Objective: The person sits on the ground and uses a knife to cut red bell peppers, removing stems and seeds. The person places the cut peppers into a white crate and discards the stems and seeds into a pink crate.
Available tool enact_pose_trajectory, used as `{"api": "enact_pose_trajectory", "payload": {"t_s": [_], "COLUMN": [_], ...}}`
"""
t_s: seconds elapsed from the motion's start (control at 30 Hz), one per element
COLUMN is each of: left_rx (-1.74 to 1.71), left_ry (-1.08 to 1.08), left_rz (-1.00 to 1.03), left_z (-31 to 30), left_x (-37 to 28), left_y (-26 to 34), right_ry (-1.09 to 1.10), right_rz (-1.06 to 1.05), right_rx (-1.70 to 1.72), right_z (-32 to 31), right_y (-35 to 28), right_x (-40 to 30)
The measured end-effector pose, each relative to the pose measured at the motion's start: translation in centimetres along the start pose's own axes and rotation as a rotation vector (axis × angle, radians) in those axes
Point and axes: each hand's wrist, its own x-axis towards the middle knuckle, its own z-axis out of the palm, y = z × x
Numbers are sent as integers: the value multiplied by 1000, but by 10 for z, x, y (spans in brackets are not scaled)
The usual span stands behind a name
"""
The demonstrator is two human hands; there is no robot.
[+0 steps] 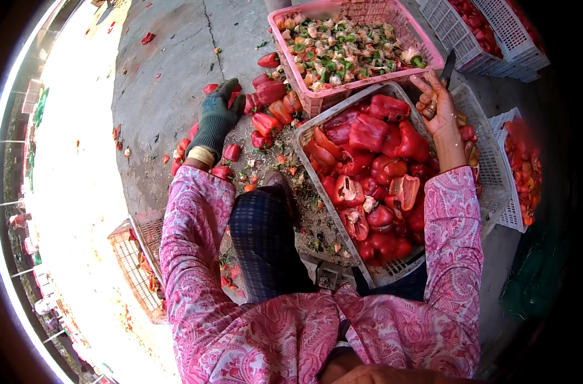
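Note:
My left hand (218, 108), in a dark knit glove with a coated palm, reaches down to the floor. Its thumb and fingers curl around a red bell pepper (233, 99), partly hidden by the glove. More whole red bell peppers (266, 124) lie just right of it. My bare right hand (438, 103) is raised over the right rim of a grey plastic crate (324, 204). The hand grips a knife (448, 68), its dark blade pointing up and away; two fingers stick out. Halved and hollowed red bell peppers (380, 144) fill the crate, which leans toward my lap.
A pink crate (291, 72) full of pepper cores and green stems stands beyond the grey one. White crates of red peppers (469, 41) are at upper right, another crate (503, 134) at right. An orange crate (133, 273) sits at left. Seeds and scraps litter the concrete floor (171, 62).

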Motion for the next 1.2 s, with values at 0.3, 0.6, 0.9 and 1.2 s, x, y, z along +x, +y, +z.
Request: {"api": "enact_pose_trajectory", "payload": {"t_s": [0.3, 0.6, 0.9, 1.2], "left_rx": [-114, -162, -838, -1302], "left_ry": [-251, -421, -146, -195], "left_rz": [-586, -876, -724, -359], "left_z": [172, 261, 143, 23], "left_x": [-70, 1, -53, -47], "left_y": [-151, -147, -48, 53], "right_ry": [60, 197, 42, -340], "right_rz": [193, 171, 204, 85], "right_rx": [-331, -421, -601, -590], "right_z": [27, 11, 12, 50], "right_y": [112, 134, 148, 128], "right_x": [-104, -140, -163, -176]}}
